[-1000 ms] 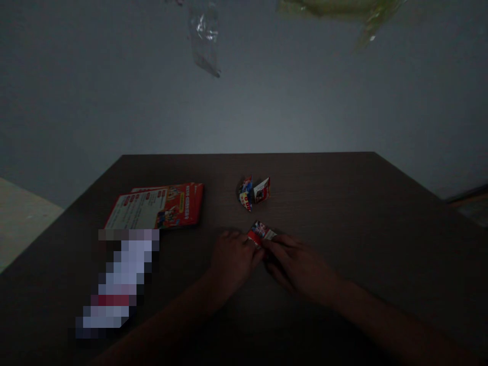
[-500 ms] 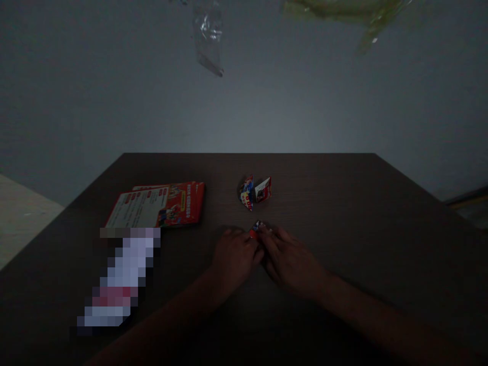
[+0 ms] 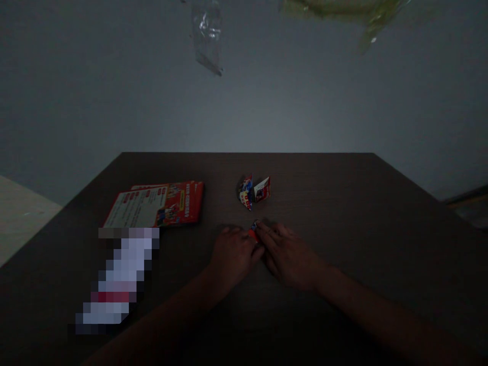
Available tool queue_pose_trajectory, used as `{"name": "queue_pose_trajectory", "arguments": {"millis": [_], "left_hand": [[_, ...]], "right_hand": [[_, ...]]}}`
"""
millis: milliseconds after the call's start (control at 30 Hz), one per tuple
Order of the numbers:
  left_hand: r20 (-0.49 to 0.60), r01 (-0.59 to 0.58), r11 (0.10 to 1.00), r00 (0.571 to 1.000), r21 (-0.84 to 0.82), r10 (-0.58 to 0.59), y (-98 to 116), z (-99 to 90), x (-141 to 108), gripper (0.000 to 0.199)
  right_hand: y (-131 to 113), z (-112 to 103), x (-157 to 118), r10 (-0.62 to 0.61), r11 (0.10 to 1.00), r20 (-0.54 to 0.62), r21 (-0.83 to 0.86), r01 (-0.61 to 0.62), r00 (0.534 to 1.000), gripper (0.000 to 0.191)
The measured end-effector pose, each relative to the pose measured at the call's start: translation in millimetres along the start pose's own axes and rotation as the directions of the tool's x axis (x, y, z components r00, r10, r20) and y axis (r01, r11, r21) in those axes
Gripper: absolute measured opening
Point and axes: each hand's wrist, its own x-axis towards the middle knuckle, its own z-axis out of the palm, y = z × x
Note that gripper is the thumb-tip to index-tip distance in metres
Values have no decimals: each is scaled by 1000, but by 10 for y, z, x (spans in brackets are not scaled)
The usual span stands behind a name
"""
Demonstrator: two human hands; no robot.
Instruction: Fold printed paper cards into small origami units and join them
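Note:
A small red and dark printed piece [image 3: 253, 233] lies under and between my fingertips near the middle of the dark table. My left hand [image 3: 233, 254] has its fingers curled against the piece's left side. My right hand [image 3: 290, 256] presses its fingers together on the piece from the right. The two hands touch, and they hide most of the piece. Just beyond them stand two folded printed pieces: a blue, red and yellow one [image 3: 246, 193] and a red and white one [image 3: 263, 190].
Red and white printed booklets or cards [image 3: 179, 206] are stacked at the left on the dark table [image 3: 324, 183]. Nearer, a pixelated pale item [image 3: 124, 274] lies beside my left forearm. Clear plastic [image 3: 208, 35] and yellowish tape [image 3: 343, 11] are on the wall.
My right fingers have shifted slightly on the small piece, and a bit more of its red part shows. The whole view has moved very slightly.

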Motion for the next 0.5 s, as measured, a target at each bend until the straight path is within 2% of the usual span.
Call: {"name": "queue_pose_trajectory", "arguments": {"millis": [267,500], "left_hand": [[45,-12,1000,999,14,11,18,-60,19,23],[21,0,1000,1000,16,0,14,-24,-7,20]], "right_hand": [[-25,11,27,14,999,7,-34,-14,1000,53],[-11,15,51,27,999,16,-38,-26,1000,52]]}}
